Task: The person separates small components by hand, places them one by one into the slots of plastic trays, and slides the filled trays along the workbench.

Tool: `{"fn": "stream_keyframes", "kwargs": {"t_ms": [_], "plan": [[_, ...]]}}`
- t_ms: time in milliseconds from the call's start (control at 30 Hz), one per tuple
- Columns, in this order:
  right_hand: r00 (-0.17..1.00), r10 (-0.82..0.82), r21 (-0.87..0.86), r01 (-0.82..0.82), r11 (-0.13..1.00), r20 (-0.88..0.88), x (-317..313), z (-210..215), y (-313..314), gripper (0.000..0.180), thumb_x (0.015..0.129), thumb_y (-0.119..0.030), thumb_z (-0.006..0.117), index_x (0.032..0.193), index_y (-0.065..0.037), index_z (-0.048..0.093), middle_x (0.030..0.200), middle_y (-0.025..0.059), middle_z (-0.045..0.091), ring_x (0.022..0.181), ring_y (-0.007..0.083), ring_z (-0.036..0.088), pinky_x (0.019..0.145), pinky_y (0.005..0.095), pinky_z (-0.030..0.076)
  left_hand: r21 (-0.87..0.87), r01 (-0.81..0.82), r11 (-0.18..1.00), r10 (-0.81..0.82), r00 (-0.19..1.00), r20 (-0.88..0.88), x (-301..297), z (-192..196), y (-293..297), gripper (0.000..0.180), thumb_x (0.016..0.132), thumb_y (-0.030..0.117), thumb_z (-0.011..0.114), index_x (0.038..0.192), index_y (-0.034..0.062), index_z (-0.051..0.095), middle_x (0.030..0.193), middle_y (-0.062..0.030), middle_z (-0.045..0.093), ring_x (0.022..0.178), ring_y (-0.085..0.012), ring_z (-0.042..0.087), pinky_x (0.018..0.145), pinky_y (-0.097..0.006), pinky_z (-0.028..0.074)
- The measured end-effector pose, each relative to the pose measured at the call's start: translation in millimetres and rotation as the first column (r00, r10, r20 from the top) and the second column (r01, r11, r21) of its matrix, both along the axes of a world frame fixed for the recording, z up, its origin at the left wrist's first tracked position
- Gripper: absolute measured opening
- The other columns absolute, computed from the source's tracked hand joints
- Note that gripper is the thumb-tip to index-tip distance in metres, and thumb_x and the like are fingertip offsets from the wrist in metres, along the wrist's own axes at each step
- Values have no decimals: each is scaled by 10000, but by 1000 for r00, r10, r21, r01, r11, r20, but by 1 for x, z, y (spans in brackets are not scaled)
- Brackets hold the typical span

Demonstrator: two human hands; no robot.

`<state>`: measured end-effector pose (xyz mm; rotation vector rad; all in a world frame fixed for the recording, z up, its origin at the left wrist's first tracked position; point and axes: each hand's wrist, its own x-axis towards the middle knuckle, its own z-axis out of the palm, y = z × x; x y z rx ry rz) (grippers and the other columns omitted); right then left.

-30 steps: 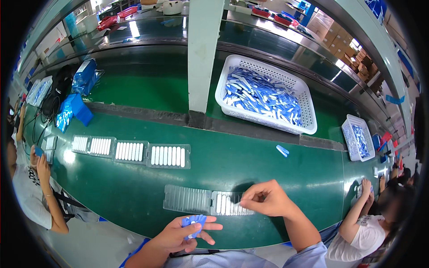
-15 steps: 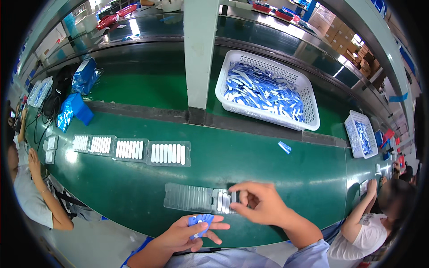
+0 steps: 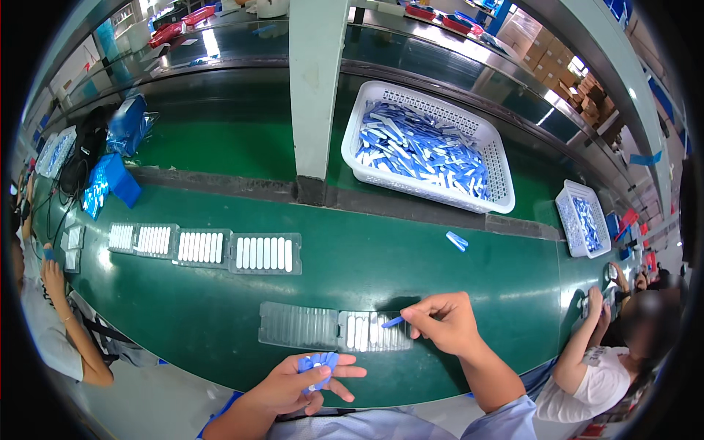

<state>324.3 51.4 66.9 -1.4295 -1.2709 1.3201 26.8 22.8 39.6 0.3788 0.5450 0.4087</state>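
The left hand (image 3: 304,378) is closed around a fan of small blue and white plastic strips (image 3: 317,363), held near the body so the next one is easy to take. The right hand (image 3: 444,323) pinches one blue strip (image 3: 392,321) by its end, so the free tip can reach the slots of the clear ribbed plastic tray (image 3: 334,328) on the green conveyor belt (image 3: 352,264). The tray's right half has white pieces; its left half looks empty. Filled trays (image 3: 202,247) lie farther left.

Bare belt (image 3: 381,268) lies open beyond the near trays (image 3: 337,328), with only a loose blue piece (image 3: 457,240) before the basket (image 3: 499,183) and post (image 3: 317,95).
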Motion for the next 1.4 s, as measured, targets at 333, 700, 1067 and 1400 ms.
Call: {"fn": "stream_keyframes", "kwargs": {"t_ms": [333, 700, 1067, 1400], "plan": [[999, 31, -35, -33, 999, -38, 3, -12, 6, 123, 937, -106, 723, 883, 2, 750, 679, 11, 689, 535, 27, 526, 469, 209, 366, -13, -10, 1000, 10, 1000, 21, 9, -5, 1, 485, 1068, 162, 468, 1483, -73, 379, 1445, -270, 514, 1113, -301, 684, 476, -220, 526], [735, 177, 161, -365, 917, 655, -19, 0, 14, 550, 799, -154, 755, 1317, -86, 581, 731, 45, 574, 637, 246, 609, 563, 380, 482, -44, -8, 999, 10, 999, 50, 9, -9, -2, 488, 1072, 170, 468, 1489, -66, 375, 1460, -267, 498, 1130, -302, 676, 481, -210, 518], [857, 362, 243, -464, 852, 368, -42, 9, -15, 199, 849, -200, 783, 1021, -104, 751, 644, 16, 541, 575, 186, 553, 614, 353, 474, -25, 91, 996, -88, 992, 85, 17, -6, -1, 509, 1077, 202, 478, 1494, -66, 365, 1468, -255, 496, 1130, -306, 679, 449, -200, 494], [704, -179, 641, -472, 606, 688, 4, 5, -2, 118, 780, -120, 815, 886, -92, 772, 564, -20, 470, 529, 157, 462, 544, 305, 366, -47, 31, 998, -31, 1000, -3, 10, 6, -3, 454, 1050, 132, 484, 1444, -87, 426, 1414, -305, 528, 1029, -333, 712, 409, -209, 443]]}}
